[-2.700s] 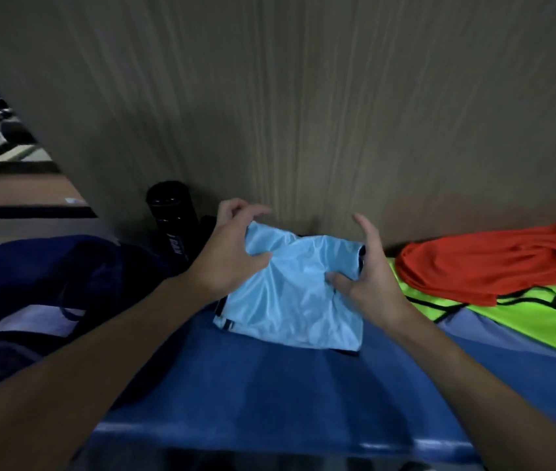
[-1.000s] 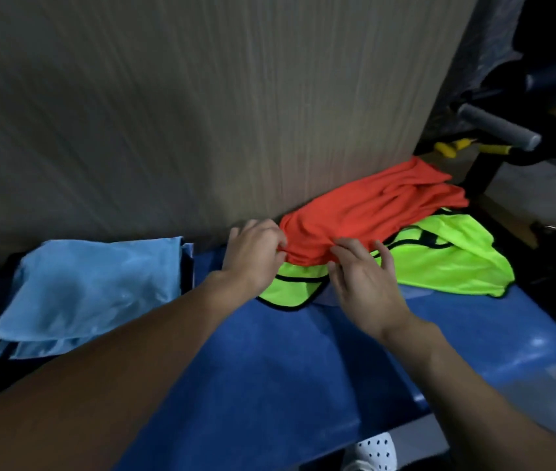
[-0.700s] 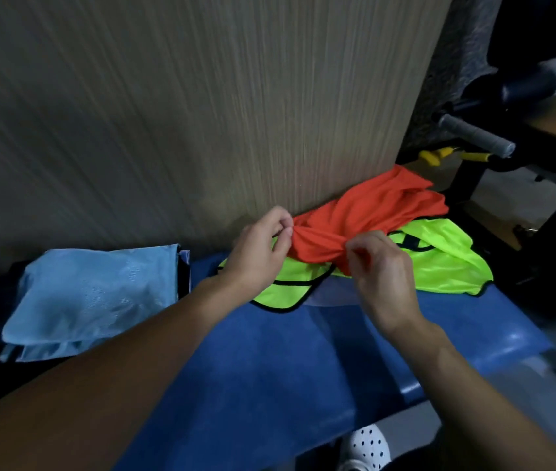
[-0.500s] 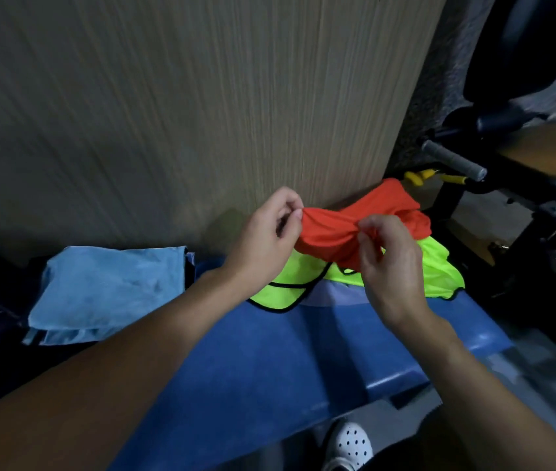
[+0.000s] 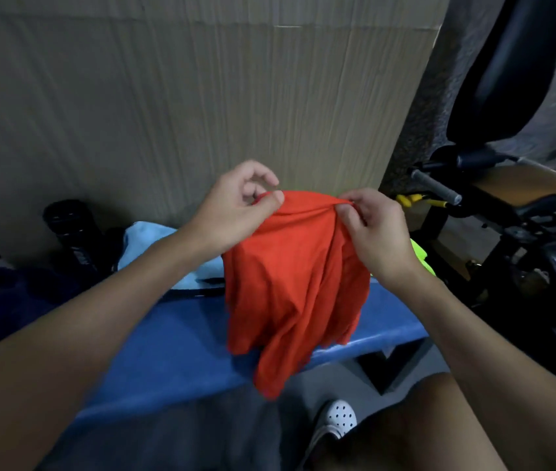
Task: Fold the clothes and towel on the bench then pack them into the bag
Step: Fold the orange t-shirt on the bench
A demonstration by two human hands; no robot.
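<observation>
Below my fingers (image 5: 274,198) the orange garment (image 5: 290,290) hangs over the bench (image 5: 174,338), left hand (image 5: 232,212) and right hand (image 5: 375,229) each pinching its top edge, so next it needs spreading flat to fold.

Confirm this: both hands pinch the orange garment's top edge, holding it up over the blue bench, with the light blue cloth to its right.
Wrong side: the head view shows the light blue cloth left of the orange garment. The rest holds.
</observation>
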